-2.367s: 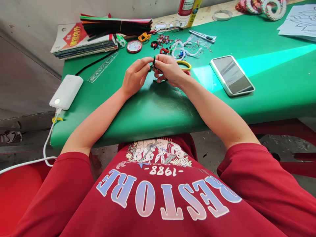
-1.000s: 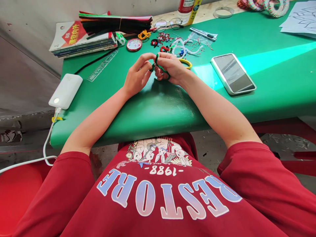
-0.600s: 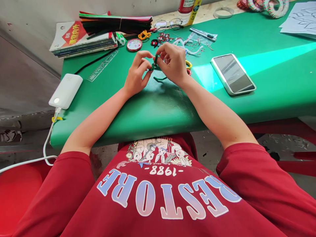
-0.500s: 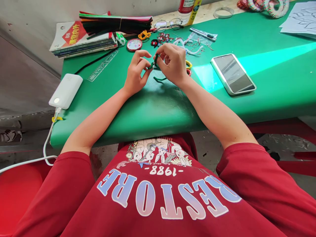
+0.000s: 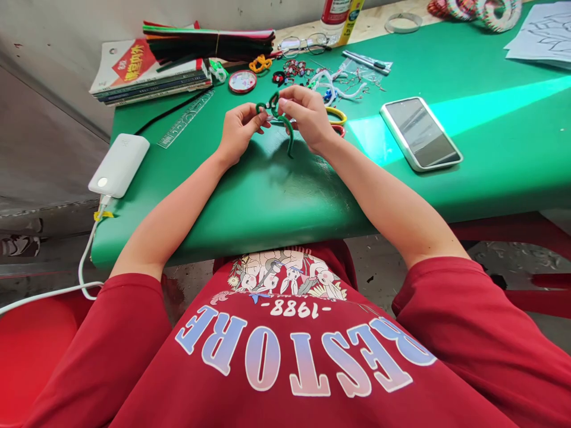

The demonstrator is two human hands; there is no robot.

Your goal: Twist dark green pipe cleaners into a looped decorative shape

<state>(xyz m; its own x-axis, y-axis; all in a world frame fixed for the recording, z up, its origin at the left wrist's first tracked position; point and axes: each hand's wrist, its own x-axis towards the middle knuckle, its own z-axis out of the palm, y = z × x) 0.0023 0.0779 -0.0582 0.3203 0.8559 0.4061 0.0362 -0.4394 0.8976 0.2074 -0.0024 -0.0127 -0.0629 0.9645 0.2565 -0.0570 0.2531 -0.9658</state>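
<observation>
Since approx half a sec ago both hands have dropped a little toward the desk edge & the green pipe cleaner (image 5: pixel 285 122) has turned: its loose tail, which lay flat under the right hand, now hangs down from the fingers toward the desk, and a small loop now shows up top btwn the hands.

Desk (image 5: pixel 276 196), green top, carries everything. Stack of books (image 5: pixel 147 74) at far left corner w/ a bundle of dark felt or pipe-cleaner strips (image 5: pixel 209 43) on top. Phone (image 5: pixel 420 134) lies face up well right of the hands, at the edge of a bright light strip. White power bank (image 5: pixel 118 165) near left edge, its cable (image 5: pixel 84 261) running off the desk. Clear ruler (image 5: pixel 185 119) btwn books & hands. Glasses (image 5: pixel 303 44) at the back, next to a bottle.

Left hand (image 5: pixel 236 128): thumb & forefinger pressed together, pinching the loop end of the pipe cleaner; other fingers curled. Right hand (image 5: pixel 307 116): fingertips pinching the same piece just beside the left, knuckles up. Hands nearly touching, held just above the desk.

Small bits: round red tin (image 5: pixel 242 81) behind the left hand, yellow ring (image 5: pixel 336 113) peeking from behind the right hand, clutter of tiny red/white craft pieces (image 5: pixel 321 80) beyond.
</observation>
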